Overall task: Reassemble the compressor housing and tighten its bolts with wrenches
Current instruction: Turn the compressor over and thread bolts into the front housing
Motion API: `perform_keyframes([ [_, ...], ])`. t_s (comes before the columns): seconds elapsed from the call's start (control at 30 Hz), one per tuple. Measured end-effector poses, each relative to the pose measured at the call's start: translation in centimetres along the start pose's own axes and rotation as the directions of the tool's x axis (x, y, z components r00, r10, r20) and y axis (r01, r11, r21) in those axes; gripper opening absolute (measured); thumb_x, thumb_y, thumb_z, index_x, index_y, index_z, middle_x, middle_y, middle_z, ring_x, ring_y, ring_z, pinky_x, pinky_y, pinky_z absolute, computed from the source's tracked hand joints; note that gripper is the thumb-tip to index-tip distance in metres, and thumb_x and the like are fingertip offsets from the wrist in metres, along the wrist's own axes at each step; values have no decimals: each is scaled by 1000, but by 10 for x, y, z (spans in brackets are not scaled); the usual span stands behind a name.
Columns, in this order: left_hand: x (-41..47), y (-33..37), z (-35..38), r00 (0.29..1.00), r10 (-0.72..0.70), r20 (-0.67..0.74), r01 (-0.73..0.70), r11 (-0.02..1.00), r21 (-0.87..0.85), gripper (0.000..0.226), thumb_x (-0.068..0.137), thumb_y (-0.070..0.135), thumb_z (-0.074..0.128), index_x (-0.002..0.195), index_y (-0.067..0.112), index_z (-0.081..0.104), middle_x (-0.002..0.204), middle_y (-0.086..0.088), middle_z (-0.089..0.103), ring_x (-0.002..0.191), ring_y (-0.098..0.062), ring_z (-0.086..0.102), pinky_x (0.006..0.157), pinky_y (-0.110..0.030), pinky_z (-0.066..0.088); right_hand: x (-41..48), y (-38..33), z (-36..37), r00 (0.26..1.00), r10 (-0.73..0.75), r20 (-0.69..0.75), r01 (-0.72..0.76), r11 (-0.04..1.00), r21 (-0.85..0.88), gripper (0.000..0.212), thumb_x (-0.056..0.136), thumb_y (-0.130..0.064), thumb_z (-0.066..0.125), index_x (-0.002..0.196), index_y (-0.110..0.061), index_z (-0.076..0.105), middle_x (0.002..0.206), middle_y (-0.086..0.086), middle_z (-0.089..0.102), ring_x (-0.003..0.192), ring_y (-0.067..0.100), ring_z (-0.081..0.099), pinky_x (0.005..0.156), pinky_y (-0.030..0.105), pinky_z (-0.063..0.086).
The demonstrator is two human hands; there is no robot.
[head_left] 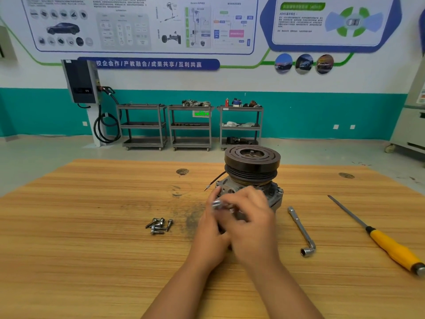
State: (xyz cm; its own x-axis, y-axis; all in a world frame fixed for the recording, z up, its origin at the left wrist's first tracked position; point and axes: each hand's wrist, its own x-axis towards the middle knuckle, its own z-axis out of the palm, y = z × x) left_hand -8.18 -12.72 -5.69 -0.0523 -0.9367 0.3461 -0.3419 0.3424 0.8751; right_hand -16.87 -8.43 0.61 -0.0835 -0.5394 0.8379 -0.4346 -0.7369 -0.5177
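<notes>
The compressor (251,171) stands upright on the wooden table (92,261), its dark grooved pulley on top and its grey housing below. Both my hands meet in front of the housing and hide its lower part. My left hand (210,231) lies under and left of my right hand (248,217). A shiny metal tool or bolt (217,204), blurred, shows between the fingers at the housing's left side; I cannot tell which hand holds it. Several loose bolts (159,225) lie in a pile to the left.
An L-shaped socket wrench (301,231) lies right of the hands. A long screwdriver with a yellow handle (388,245) lies further right. A thin black wire (215,180) sticks out left of the compressor. Grey tool carts (190,127) stand by the far wall.
</notes>
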Motion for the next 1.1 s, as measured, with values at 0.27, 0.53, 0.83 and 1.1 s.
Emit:
perform_keyframes([
  [0.27, -2, 10, -3, 999, 40, -2, -40, 998, -44, 82, 77, 49, 69, 126, 75, 10, 142, 16, 41, 131, -12, 42, 107, -45, 38, 42, 21, -59, 854, 520, -28, -249, 454, 856, 71, 89, -71, 13, 54, -17, 43, 50, -3, 32, 49, 12, 35, 44, 20, 28],
  [0.53, -2, 11, -3, 999, 40, 0, -40, 998, -45, 81, 80, 47, 69, 126, 75, 9, 143, 17, 38, 133, -12, 39, 108, -46, 37, 39, 55, -63, 757, 642, 119, -284, 159, 946, 75, 89, -71, 5, 50, -18, 40, 48, -4, 30, 44, 12, 33, 39, 21, 27],
  [0.83, -2, 11, -3, 999, 34, -9, -34, 999, -38, 82, 81, 44, 70, 124, 76, 8, 142, 17, 40, 132, -12, 40, 108, -47, 37, 16, 50, -59, 778, 627, -34, -160, 251, 955, 80, 89, -69, -2, 51, -16, 44, 50, 0, 35, 51, 16, 42, 44, 20, 32],
  [1.1, -2, 12, -3, 999, 32, -18, -33, 999, -19, 83, 81, 43, 70, 122, 78, 6, 141, 17, 40, 131, -12, 40, 107, -45, 38, -7, 31, -49, 931, 321, -174, -63, 612, 788, 67, 72, -81, 41, 61, -16, 51, 63, 6, 44, 70, 23, 48, 52, 29, 35],
])
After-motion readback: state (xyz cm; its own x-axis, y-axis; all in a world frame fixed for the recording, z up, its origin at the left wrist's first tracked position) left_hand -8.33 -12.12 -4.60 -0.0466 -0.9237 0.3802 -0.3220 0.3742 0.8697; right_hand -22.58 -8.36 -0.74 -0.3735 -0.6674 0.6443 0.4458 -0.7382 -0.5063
